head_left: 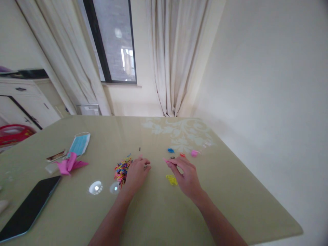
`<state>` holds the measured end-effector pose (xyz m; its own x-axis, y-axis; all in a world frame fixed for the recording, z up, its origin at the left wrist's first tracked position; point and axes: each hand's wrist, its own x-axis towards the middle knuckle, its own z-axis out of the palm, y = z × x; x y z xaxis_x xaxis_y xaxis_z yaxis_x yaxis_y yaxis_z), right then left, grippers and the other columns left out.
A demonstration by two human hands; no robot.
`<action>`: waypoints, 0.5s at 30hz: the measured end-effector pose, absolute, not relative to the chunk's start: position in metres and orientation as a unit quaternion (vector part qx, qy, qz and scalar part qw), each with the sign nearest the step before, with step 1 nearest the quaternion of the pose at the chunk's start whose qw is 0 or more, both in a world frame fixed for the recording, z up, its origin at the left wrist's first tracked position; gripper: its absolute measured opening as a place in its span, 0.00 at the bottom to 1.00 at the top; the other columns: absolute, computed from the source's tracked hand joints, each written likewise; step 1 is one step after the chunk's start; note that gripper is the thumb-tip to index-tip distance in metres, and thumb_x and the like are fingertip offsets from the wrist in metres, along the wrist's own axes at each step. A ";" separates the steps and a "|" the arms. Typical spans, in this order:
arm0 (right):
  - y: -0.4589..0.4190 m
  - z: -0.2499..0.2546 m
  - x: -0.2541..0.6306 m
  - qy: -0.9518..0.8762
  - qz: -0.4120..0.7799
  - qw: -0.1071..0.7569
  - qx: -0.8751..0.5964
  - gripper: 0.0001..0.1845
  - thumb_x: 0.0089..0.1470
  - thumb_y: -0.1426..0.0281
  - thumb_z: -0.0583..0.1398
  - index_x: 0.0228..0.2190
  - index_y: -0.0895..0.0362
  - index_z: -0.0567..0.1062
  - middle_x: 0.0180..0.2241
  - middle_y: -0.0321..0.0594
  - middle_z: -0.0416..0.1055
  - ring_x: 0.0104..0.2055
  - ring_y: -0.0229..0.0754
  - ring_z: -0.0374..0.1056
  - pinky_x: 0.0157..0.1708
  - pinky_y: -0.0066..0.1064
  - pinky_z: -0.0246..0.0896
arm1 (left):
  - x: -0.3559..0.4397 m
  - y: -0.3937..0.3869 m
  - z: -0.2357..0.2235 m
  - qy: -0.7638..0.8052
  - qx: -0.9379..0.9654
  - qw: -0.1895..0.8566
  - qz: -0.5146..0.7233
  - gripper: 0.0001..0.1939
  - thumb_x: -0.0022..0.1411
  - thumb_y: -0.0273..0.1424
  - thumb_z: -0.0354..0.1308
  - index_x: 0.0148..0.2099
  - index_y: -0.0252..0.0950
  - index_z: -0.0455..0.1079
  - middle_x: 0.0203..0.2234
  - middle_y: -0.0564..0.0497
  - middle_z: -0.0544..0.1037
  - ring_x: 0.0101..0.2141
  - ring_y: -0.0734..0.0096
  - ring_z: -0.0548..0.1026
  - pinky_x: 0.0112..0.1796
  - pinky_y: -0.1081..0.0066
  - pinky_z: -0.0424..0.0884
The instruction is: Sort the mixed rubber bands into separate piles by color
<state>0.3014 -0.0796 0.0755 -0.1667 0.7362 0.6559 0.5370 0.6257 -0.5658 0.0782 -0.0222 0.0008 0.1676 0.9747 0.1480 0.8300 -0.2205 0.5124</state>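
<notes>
- Step in hand, my read: sorting small bands by colour.
- Mixed pile is sitting on the table, left of centre; left hand is covering its right edge. Fingers are half curling; can't tell if they're holding anything.
- Right hand is pinching a pink band between thumb and fingertips.
- Around the right hand, single-colour clumps are lying apart: blue clump, red clump, pink clump, yellow clump.
- Next move, if sorting, is calling for reaching past red and releasing cleanly at pink, without brushing neighbours.
</notes>
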 end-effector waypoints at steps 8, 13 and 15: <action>-0.116 0.114 0.309 -0.761 0.061 0.521 -0.382 0.08 0.67 0.75 0.61 0.43 0.53 0.81 0.36 0.38 0.82 0.37 0.41 0.75 0.41 0.35 0.67 | 0.080 -0.023 0.006 0.629 0.759 0.127 0.109 0.10 0.69 0.27 0.54 0.43 0.36 0.78 0.44 0.43 0.83 0.49 0.56 0.79 0.53 0.63 0.68; -0.130 0.130 0.309 -0.763 0.048 0.530 -0.368 0.09 0.66 0.78 0.62 0.43 0.54 0.80 0.34 0.37 0.81 0.35 0.41 0.74 0.41 0.35 0.67 | 0.081 -0.022 0.005 0.637 0.754 0.117 0.109 0.11 0.71 0.26 0.53 0.45 0.36 0.77 0.44 0.43 0.83 0.49 0.58 0.79 0.52 0.64 0.68; -0.133 0.130 0.312 -0.765 0.043 0.526 -0.370 0.10 0.66 0.78 0.62 0.44 0.54 0.79 0.35 0.37 0.81 0.35 0.40 0.74 0.41 0.35 0.67 | 0.081 -0.022 0.004 0.640 0.753 0.110 0.106 0.11 0.71 0.27 0.53 0.47 0.36 0.77 0.45 0.43 0.83 0.49 0.57 0.79 0.52 0.64 0.68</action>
